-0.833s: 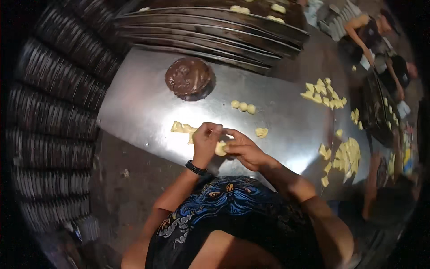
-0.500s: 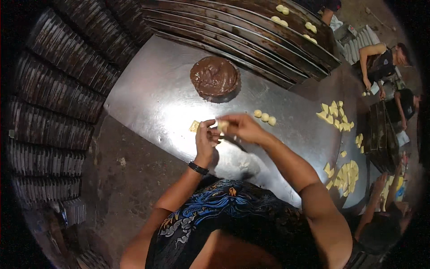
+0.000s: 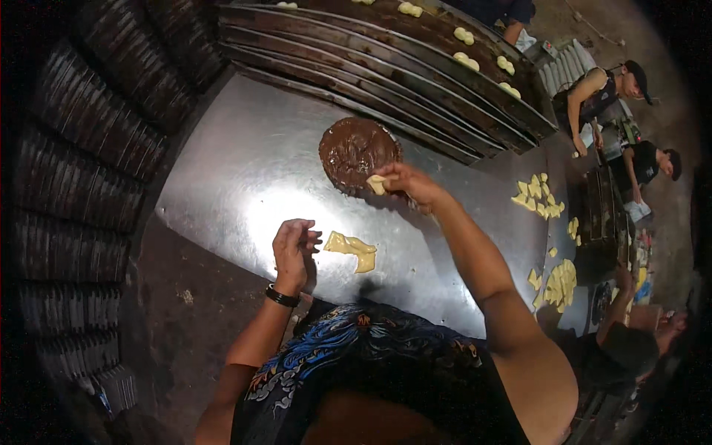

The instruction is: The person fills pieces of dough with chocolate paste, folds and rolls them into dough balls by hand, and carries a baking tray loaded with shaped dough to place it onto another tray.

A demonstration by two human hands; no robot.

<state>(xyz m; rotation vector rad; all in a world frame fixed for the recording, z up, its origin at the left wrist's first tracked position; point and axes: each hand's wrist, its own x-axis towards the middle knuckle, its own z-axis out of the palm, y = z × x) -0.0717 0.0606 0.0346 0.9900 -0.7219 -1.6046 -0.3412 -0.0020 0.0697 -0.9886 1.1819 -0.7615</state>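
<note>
My right hand [image 3: 409, 185] reaches forward over the metal table [image 3: 237, 170] and holds a small pale dough piece [image 3: 377, 184] at the near edge of a round brown mound of filling [image 3: 357, 150]. Nearer to me, my left hand [image 3: 293, 248] hovers with fingers loosely curled and nothing visible in it; a black band sits on its wrist. Just right of that hand, flat yellow dough pieces [image 3: 351, 248] lie on the table.
Long dark trays [image 3: 386, 89] line the table's far side, some carrying pale dough balls [image 3: 466, 37]. More yellow dough pieces [image 3: 540, 196] lie at the right. Stacked dark trays [image 3: 81, 185] fill the left. Other people [image 3: 608, 96] work at the far right.
My hands have parted. The right hand moved forward with the dough piece to the brown filling mound; the left hand stayed near the flat dough pieces.
</note>
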